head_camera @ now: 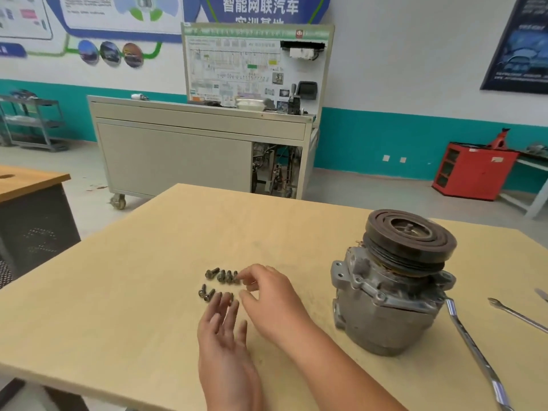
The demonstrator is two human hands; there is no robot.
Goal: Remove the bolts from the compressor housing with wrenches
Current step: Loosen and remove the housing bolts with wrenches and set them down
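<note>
The grey compressor housing [385, 307] stands upright on the wooden table [133, 307], its dark pulley on top. Several loose dark bolts [221, 275] lie in two rows left of it. My right hand [267, 295] reaches over the bolts, its fingertips at the right end of the far row; whether it pinches a bolt is unclear. My left hand [222, 330] lies flat with straight fingers touching the near row. A long chrome wrench [471, 348] leans against the housing's right side.
A second slim wrench [516, 314] lies on the table at the far right. Beyond the table stand a grey wheeled training bench [192, 149], a red tool cabinet [471, 170] and a dark desk [29, 209] at the left.
</note>
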